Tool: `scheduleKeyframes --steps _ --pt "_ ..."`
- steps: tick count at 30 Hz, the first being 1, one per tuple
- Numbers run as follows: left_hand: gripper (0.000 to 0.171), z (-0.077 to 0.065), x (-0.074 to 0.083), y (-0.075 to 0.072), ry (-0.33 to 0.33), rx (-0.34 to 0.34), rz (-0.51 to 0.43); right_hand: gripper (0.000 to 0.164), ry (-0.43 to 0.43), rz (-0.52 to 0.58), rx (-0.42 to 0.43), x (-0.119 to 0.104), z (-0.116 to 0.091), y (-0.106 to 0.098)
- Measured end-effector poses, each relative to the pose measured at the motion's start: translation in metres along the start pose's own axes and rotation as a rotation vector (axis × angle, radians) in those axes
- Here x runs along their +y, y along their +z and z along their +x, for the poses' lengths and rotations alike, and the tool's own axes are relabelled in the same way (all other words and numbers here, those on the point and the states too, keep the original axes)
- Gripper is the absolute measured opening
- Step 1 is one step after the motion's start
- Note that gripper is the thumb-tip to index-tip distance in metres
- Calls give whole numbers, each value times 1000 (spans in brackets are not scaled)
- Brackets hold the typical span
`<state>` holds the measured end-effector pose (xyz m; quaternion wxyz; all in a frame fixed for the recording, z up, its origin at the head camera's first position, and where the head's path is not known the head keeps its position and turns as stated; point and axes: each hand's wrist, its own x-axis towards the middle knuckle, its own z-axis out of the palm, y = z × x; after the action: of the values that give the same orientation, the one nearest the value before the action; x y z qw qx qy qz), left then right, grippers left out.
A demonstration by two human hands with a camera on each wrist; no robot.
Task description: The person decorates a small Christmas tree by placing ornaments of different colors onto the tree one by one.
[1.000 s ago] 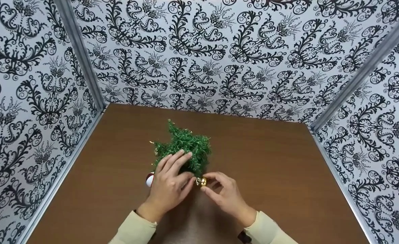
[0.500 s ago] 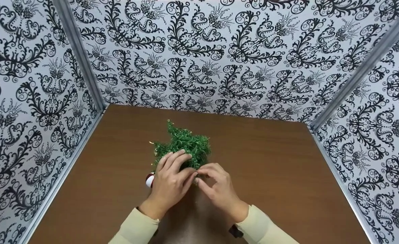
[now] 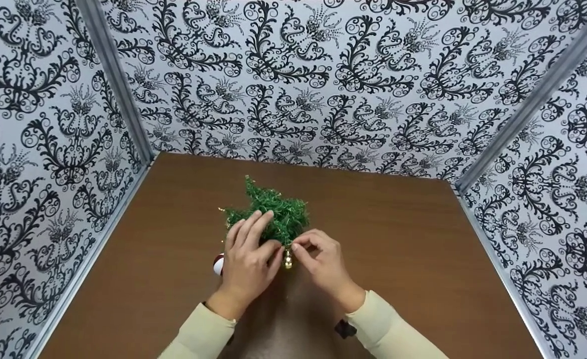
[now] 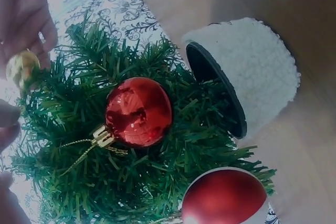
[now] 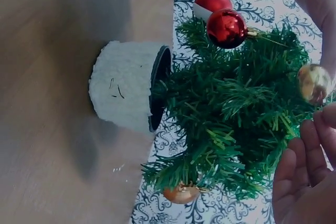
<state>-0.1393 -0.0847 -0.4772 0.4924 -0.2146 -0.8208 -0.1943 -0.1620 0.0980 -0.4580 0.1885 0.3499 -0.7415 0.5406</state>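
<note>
A small artificial Christmas tree (image 3: 278,204) stands in front of me in a fuzzy white pot (image 5: 126,85), which is hidden by my hands in the head view. At its near side my left hand (image 3: 247,254) lies over the branches, thumb and forefinger pinching a branch tip. From the right, my right hand (image 3: 323,257) pinches the string of a gold bauble (image 3: 288,261) by that tip; the string itself is too small to make out. The bauble hangs just below both sets of fingertips. A shiny red bauble (image 4: 139,112) hangs lower on the tree.
A red and white bauble (image 3: 218,265) shows beside my left hand, and a copper-coloured bauble (image 5: 181,193) hangs on the tree's other side. The brown table (image 3: 398,239) is enclosed by walls with black and white scroll patterns (image 3: 293,75).
My right hand has moved left and slightly forward to the branch tip, bringing the gold bauble with it; the bauble now hangs below the fingertips. My left hand stays nearly in place.
</note>
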Motion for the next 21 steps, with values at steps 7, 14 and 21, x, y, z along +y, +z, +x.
scheduleKeyframes --steps 7,14,21 --pt "11 3 -1 1 -72 -43 -5 5 97 54 -13 0 4 3" --pt "9 8 -2 3 -88 -52 22 5 167 59 -26 3 6 4" --pt "10 7 -3 3 -84 -83 43 6 185 69 -49 6 5 5"
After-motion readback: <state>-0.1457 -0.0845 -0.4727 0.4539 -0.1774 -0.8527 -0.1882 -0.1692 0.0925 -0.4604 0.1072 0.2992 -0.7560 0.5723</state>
